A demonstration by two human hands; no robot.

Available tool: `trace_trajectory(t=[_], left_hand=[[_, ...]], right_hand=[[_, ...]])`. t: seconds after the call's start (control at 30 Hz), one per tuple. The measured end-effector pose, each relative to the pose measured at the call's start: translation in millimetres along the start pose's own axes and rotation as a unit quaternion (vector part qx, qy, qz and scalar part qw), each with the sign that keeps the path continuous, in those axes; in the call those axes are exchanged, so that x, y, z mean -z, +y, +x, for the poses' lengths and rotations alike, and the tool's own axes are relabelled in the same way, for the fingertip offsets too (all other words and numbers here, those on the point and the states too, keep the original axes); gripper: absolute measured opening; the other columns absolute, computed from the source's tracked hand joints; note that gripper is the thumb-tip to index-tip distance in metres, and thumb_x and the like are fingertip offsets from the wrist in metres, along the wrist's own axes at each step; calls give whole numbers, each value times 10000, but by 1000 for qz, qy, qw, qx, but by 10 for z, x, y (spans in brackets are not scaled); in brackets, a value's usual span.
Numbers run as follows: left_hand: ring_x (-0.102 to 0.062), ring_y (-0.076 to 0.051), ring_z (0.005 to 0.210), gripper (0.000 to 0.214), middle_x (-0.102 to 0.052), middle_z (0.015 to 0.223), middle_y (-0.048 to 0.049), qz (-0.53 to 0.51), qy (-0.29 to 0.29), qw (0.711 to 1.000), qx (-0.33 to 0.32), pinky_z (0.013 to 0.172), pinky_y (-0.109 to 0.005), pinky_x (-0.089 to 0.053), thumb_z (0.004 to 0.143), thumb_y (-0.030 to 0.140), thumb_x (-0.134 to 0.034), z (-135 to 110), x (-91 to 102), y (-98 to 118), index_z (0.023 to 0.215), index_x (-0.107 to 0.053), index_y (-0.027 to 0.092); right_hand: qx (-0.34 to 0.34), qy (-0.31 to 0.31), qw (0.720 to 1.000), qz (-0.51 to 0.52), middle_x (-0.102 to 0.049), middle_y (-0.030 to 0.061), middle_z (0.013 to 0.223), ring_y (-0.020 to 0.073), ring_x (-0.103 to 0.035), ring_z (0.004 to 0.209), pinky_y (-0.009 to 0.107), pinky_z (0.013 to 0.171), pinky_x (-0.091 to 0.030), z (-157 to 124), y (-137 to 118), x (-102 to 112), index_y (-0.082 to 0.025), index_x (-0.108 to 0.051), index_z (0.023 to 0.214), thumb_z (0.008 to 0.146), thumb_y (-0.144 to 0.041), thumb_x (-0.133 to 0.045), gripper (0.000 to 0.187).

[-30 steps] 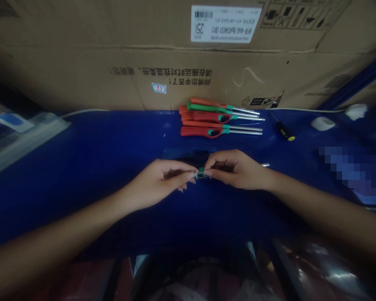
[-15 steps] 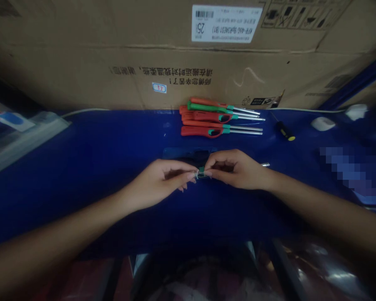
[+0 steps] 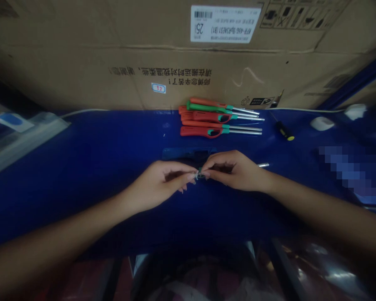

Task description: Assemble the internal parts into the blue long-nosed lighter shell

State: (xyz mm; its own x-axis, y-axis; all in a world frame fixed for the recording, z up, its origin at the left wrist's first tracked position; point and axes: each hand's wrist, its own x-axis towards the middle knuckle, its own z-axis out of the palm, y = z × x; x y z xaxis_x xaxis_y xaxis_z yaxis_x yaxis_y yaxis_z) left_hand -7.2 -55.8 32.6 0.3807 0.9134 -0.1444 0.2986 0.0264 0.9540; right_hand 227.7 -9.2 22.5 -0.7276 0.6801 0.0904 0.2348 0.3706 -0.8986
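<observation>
Since the earlier frame, the fingertips of the right hand [image 3: 238, 170] are shifting slightly toward the left hand [image 3: 158, 184] and covering more of a small green part [image 3: 200, 169]. The left arm is reaching in with its thumb and index finger pinching a thin white piece [image 3: 196, 174], the other fingers curling underneath. The right hand is curving in opposite, thumb and index narrowed at the green part; whether they are gripping it, I cannot tell. The 2 small pieces are sitting between the fingertips, in front of a blue lighter body [image 3: 179, 154] lying on the blue table [image 3: 65, 167]. Behind, a cardboard box [image 3: 81, 71] is standing with its contents hidden; a clear plastic bag [image 3: 31, 142] is lying at left, its contents unclear. Multicoloured gas lighters [image 3: 203, 116] are lying before the box, a screwdriver [image 3: 284, 131] to their right.
</observation>
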Motion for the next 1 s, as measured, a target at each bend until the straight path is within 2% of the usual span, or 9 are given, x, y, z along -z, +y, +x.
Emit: trace_trajectory(t=[0.43, 0.6, 1.0], left_hand=[[-677, -101, 666, 230, -782, 884, -30, 2, 11, 1000, -23, 639, -192, -578, 905, 295, -686, -14, -23, -30, 1066, -775, 158], [-671, -96, 654, 215, -781, 870, -24, -3, 16, 1000, -22, 636, -186, -580, 894, 283, -692, -12, -41, -23, 1046, -780, 159], [-662, -104, 647, 218, -776, 870, -37, 6, 22, 999, -24, 631, -201, -575, 885, 275, -681, -17, -62, -25, 1033, -779, 149]], right_hand=[[-4, -6, 1000, -8, -720, 73, 851, 144, -656, 750, 269, 666, -508, -5, -25, -6, -117, -735, 944, 929, -317, -638, 224], [-2, 20, 1000, -1, -712, 66, 837, 135, -639, 718, 260, 627, -491, 0, -19, -33, -121, -729, 928, 925, -318, -642, 216], [-8, -9, 1000, -7, -726, 57, 853, 140, -663, 757, 270, 687, -523, -1, -30, -16, -138, -726, 948, 931, -317, -633, 203]])
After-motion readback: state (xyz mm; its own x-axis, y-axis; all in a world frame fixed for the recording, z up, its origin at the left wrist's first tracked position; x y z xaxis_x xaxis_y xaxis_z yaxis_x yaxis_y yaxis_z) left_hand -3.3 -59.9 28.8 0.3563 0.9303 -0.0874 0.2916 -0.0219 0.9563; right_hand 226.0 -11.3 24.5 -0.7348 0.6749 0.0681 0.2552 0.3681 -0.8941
